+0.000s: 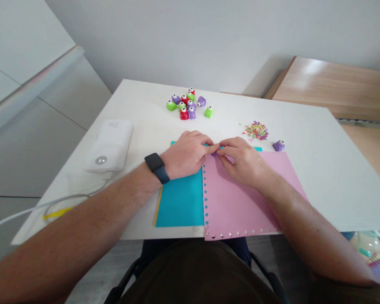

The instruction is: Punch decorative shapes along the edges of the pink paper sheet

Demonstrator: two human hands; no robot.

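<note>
My left hand (190, 154), with a dark watch (156, 166) on its wrist, is closed at the top left corner of a pink sheet (240, 198). From the other side my right hand (240, 158) meets it, fingers bent in a pinch. Between the fingertips shows a sliver of a purple craft punch (214, 154), mostly hidden, at the sheet's upper edge. Star-shaped holes run down the pink sheet's left edge, and more small holes line its bottom edge. Under it lies a turquoise sheet (180, 207), with a yellow edge showing beneath.
Several red, green and purple craft punches (184, 113) stand at the back. A pile of colored paper bits (257, 130) lies right of them, near another purple punch (279, 145). At left are a white power bank (110, 143) and a cable (66, 198). The white table (329, 181) meets the wall.
</note>
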